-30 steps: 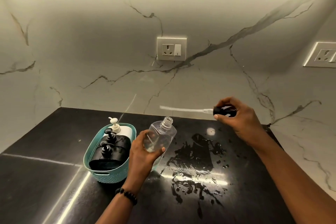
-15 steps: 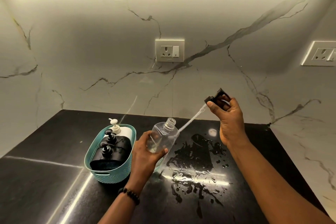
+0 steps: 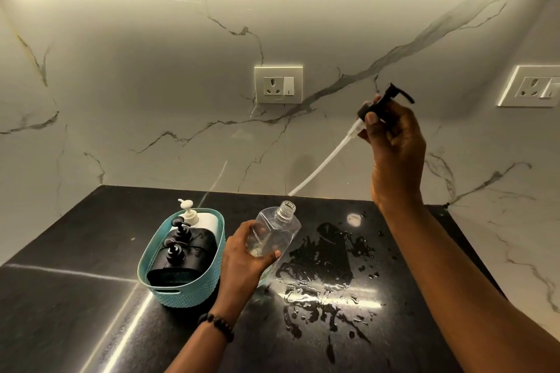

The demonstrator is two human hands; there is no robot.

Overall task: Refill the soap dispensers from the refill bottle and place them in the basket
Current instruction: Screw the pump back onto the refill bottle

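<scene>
My left hand (image 3: pixel 242 254) grips a clear plastic bottle (image 3: pixel 277 228) with an open threaded neck, tilted to the right over the black counter. My right hand (image 3: pixel 394 145) holds a black pump head (image 3: pixel 385 100) raised high at the right; its white dip tube (image 3: pixel 321 165) slants down-left, and its tip hangs just above the bottle's mouth. A teal basket (image 3: pixel 185 294) left of the bottle holds two black pump dispensers (image 3: pixel 181 254) and a white one (image 3: pixel 194 216).
Spilled liquid (image 3: pixel 324 275) is pooled and splashed on the black counter (image 3: pixel 75 266) right of the bottle. The marble wall behind carries a socket (image 3: pixel 278 85), and another socket (image 3: pixel 533 86) sits at the right. The counter ends at the right against white marble.
My right hand rose and turned the pump head upright, swinging the dip tube from level to slanting down toward the bottle's mouth. The left hand and bottle stayed where they were.
</scene>
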